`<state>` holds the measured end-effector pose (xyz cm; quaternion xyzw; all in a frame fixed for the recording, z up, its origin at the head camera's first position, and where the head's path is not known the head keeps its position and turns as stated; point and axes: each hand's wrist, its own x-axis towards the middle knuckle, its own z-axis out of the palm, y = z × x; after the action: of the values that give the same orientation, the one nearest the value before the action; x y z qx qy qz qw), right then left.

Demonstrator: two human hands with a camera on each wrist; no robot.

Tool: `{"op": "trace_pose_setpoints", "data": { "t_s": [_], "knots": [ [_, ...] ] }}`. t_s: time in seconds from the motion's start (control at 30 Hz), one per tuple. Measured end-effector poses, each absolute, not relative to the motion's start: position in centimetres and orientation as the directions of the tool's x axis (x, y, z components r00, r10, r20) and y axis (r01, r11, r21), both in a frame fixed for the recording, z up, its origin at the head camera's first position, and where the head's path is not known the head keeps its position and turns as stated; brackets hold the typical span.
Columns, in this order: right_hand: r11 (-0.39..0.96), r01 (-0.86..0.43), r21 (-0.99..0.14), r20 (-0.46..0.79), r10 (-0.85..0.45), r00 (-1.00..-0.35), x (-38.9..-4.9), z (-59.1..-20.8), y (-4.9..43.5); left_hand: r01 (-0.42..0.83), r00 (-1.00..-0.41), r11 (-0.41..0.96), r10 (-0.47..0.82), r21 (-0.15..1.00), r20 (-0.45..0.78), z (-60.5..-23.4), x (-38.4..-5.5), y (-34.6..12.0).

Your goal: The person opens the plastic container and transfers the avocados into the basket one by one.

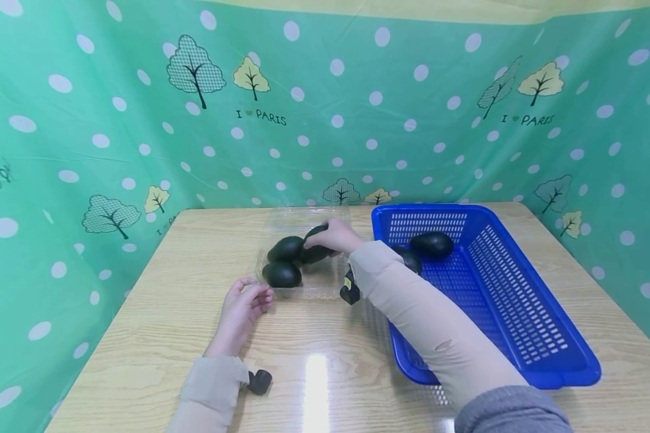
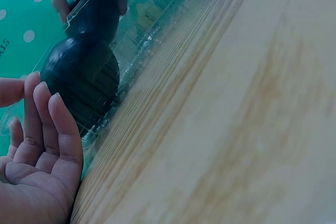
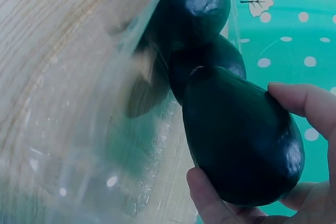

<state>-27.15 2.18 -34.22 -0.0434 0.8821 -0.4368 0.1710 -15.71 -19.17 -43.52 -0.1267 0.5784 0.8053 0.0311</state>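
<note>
My right hand (image 1: pixel 337 236) grips a dark avocado (image 3: pixel 241 140) by its wide end, thumb on one side and fingers on the other. It holds this avocado inside a clear plastic container (image 1: pixel 322 282), against two more dark ones. One of those avocados (image 1: pixel 285 248) lies farther back; the other avocado (image 1: pixel 281 275) is at the front left. At the container's front left corner, my left hand (image 1: pixel 242 313) pinches the thin rim between thumb and index finger. Its other fingers (image 2: pixel 65 129) extend along the outer wall, beside the nearest avocado (image 2: pixel 81 80).
A blue perforated basket (image 1: pixel 536 264) stands to the right, under my right forearm. Inside it lie an avocado (image 1: pixel 432 245) at the back and another avocado (image 1: pixel 408 258) partly hidden by the sleeve. A green dotted curtain (image 1: pixel 314 120) hangs behind the wooden table (image 1: pixel 195 258).
</note>
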Motion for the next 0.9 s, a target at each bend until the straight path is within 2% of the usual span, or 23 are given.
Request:
{"op": "trace_pose_setpoints", "data": {
  "t_s": [0.9],
  "knots": [
    [0.487,0.110,-0.867,-0.236,-0.206,-0.950,-27.3,-33.4,3.8,-0.180,-0.971,-0.342,-0.087,0.922,-0.222,-43.4,-15.6,-19.0]
  ]
}}
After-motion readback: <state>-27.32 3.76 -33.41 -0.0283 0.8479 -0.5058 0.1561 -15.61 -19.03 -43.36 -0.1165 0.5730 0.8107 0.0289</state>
